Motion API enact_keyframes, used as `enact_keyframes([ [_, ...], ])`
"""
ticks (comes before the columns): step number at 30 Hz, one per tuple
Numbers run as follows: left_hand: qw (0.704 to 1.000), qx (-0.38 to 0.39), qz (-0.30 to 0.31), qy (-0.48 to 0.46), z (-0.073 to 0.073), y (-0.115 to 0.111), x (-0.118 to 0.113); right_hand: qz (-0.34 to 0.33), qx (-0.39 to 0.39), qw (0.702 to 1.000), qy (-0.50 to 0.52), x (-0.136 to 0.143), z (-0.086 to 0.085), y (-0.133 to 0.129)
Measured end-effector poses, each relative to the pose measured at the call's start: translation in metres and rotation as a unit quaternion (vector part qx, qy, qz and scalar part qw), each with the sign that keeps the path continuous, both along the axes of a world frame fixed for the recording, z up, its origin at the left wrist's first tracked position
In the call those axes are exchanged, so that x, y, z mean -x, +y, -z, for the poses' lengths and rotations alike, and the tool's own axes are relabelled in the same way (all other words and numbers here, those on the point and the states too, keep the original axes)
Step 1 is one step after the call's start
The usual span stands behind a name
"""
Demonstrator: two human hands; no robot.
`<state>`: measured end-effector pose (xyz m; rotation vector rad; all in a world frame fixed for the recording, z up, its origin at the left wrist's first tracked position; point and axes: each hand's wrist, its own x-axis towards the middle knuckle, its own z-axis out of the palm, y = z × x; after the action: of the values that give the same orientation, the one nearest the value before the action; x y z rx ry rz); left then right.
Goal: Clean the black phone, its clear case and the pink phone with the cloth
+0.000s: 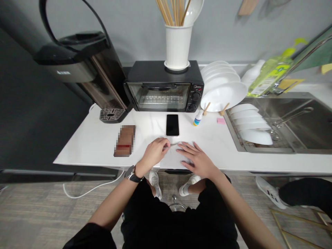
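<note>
1. Left hand (157, 151): fingers curled, thumb and forefinger together at a thin greyish strip (175, 143); its grip is unclear.
2. Right hand (195, 157): fingers spread, grasping nothing, over a white sheet (169, 160).
3. The sheet lies at the worktop's (85, 148) near edge, the strip just inward.
4. Phone (172, 125): beyond both hands.

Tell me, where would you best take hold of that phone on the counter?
Probably by its two long edges: it lies flat, dark face up, so bring the grip down from above, from the side away from the oven, which stands behind the phone.
</note>
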<state>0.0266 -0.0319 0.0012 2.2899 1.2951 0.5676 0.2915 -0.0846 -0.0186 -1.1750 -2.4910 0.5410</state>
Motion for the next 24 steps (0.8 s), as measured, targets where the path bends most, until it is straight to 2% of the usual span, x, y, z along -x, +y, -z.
enact_keyframes([
  [3,0.990,0.081,0.010,-0.112,0.003,0.010,0.008,0.000,0.003,1.000,0.003,0.000,-0.001,0.001],
  [8,0.984,0.086,-0.046,-0.149,0.011,0.023,0.018,0.003,0.013,1.000,0.005,0.000,-0.002,0.003],
  [10,0.989,0.059,-0.060,-0.122,0.009,0.021,0.017,0.005,0.016,1.000,0.005,0.000,-0.002,0.005],
  [13,0.995,-0.063,-0.078,-0.031,0.002,0.007,0.014,0.007,0.012,1.000,0.020,-0.003,-0.003,0.008],
  [15,0.993,-0.113,-0.015,0.013,0.001,-0.008,0.014,0.011,0.005,0.999,0.033,-0.006,-0.002,0.011],
  [17,0.988,-0.113,0.090,0.050,0.004,-0.020,0.018,0.015,0.001,0.999,0.036,-0.008,0.000,0.013],
  [18,0.983,-0.111,0.123,0.072,0.006,-0.025,0.020,0.018,0.000,0.999,0.033,-0.008,0.001,0.014],
  [20,0.977,-0.104,0.150,0.110,0.011,-0.029,0.026,0.026,-0.002,0.999,0.021,-0.006,0.003,0.015],
  [24,0.976,-0.102,0.148,0.123,0.010,-0.023,0.034,0.037,-0.003,0.999,0.039,-0.006,0.005,0.011],
])
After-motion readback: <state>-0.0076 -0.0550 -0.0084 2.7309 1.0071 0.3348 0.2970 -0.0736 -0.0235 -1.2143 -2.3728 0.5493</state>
